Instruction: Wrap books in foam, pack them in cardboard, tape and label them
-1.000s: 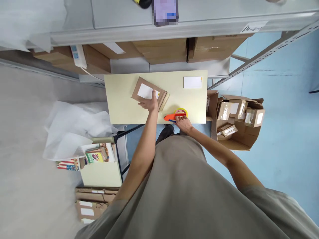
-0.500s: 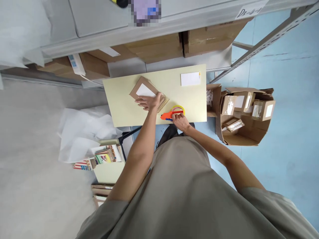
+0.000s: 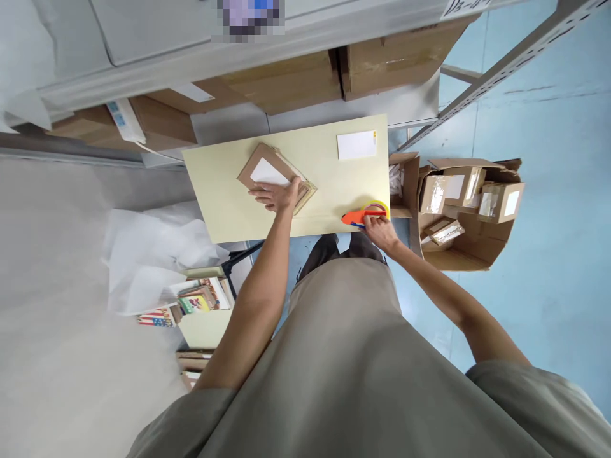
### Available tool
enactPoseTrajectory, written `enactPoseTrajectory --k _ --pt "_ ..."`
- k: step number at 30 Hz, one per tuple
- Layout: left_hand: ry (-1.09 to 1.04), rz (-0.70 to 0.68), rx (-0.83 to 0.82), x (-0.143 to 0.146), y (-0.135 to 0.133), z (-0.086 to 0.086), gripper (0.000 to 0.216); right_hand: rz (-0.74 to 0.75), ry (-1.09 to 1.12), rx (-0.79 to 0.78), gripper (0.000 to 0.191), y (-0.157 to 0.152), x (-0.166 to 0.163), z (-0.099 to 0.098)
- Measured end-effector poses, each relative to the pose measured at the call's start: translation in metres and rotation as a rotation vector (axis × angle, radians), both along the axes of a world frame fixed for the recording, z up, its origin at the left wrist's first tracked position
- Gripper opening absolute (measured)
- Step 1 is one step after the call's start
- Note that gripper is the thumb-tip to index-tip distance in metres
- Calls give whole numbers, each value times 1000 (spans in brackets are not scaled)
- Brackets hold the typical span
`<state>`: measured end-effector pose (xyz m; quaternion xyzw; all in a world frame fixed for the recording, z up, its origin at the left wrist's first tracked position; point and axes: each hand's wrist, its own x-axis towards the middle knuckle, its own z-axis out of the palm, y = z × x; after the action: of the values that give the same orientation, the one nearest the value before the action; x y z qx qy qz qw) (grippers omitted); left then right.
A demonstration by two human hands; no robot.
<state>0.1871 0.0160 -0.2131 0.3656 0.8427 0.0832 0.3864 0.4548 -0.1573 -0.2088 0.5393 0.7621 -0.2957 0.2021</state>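
A flat brown cardboard parcel (image 3: 258, 163) with a white label (image 3: 270, 172) lies slanted on the pale yellow table (image 3: 210, 197). Spread across its near side is my left hand (image 3: 275, 194), fingers stretched out over the label's edge. My right hand (image 3: 379, 230) is closed around an orange tape dispenser (image 3: 354, 217) at the table's near right corner. A roll of tape with a yellow rim (image 3: 376, 205) sits in the dispenser. The palm side of my right hand is hidden.
A white card (image 3: 356, 145) lies at the table's far right. On the right, an open carton (image 3: 470, 257) holds several small boxes. Shelving (image 3: 305, 28) with large cartons (image 3: 286, 79) runs behind the table. White plastic wrap (image 3: 153, 254) and books (image 3: 203, 298) are at the left.
My right hand has moved right with the tape dispenser, away from the parcel toward the table's right corner. My left hand stays on the parcel. The view has shifted slightly.
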Motion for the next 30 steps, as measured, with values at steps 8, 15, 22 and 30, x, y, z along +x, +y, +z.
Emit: enactPoseTrajectory --k 8,15,22,30 --pt "258 14 -39 2 -15 10 141 -42 21 112 54 69 2 -9" --pt "213 -327 -21 -13 -42 12 157 88 123 125 54 107 -43 -20" --pt "84 -529 -37 -32 -58 32 168 224 156 75 54 83 -66 -18" --pt "156 -280 77 20 -48 27 122 292 183 69 50 58 -113 -7"
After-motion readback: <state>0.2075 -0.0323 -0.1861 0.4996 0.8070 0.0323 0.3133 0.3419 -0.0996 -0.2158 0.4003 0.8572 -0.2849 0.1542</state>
